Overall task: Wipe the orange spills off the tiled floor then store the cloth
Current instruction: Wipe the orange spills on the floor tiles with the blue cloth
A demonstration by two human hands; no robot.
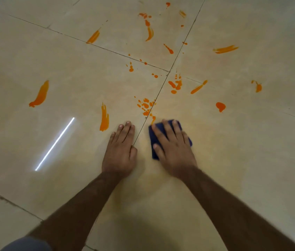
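Note:
My right hand (173,148) presses flat on a folded dark blue cloth (151,132) on the beige tiled floor (233,160). The cloth's far edge touches a small orange smear (153,120) by the grout line. My left hand (120,149) rests flat on the floor beside it, fingers together, holding nothing. Several orange spills lie beyond the hands: a cluster of drops (145,105), a streak (104,119) left of my left hand, a long blot (40,95) at the left, and a round blot (220,106) at the right.
More orange streaks and drops spread over the far tiles, up to the top of the view (149,31). A faint orange haze marks the floor around the cloth. A bright light reflection (55,144) shines at the left. A grey-clad knee (27,244) shows at the bottom left.

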